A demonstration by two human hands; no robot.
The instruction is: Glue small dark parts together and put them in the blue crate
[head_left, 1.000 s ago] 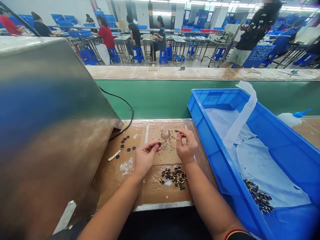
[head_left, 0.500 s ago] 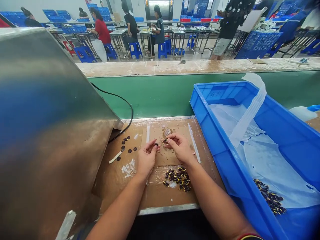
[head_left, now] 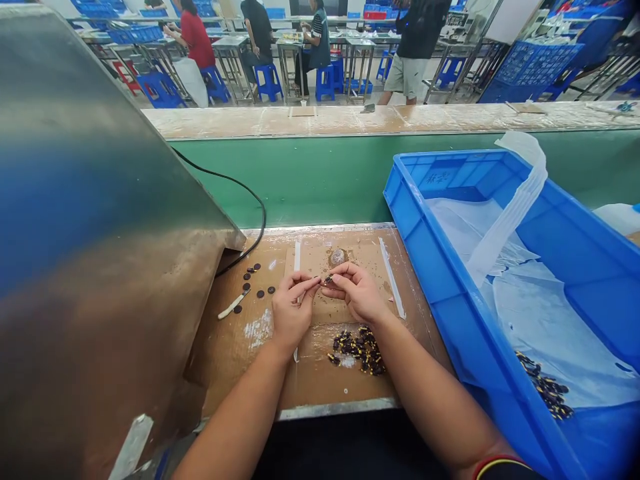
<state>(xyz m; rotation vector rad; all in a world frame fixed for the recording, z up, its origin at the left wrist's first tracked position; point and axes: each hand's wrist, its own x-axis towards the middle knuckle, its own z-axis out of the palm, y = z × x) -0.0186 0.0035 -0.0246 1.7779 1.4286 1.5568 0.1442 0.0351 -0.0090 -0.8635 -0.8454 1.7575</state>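
Observation:
My right hand (head_left: pixel 357 290) is closed in a pinch on a small black-and-yellow piece (head_left: pixel 329 279). Facing it, my left hand (head_left: pixel 295 310) also pinches, its fingertips meeting that piece; the small dark disc seen there earlier is now mostly hidden by the fingers. Both hands are above a cardboard sheet (head_left: pixel 325 310) on the bench. Below my right wrist lies a pile of similar black-and-yellow pieces (head_left: pixel 356 348). Several dark round discs (head_left: pixel 261 294) are scattered left of my left hand, beside a small tool with a pale handle (head_left: pixel 230 308).
A large metal housing (head_left: pixel 100 253) fills the left side, with a black cable (head_left: pixel 250 193) behind it. On the right stands a blue crate (head_left: pixel 425 260) with white sheets and more pieces (head_left: pixel 547 390). A shiny round lump (head_left: pixel 338 257) sits beyond my hands. People work at far tables.
My two hands have come together, the left fingertips moving right to meet the piece in my right hand. The view has tilted down slightly. A standing person in the background has shifted left.

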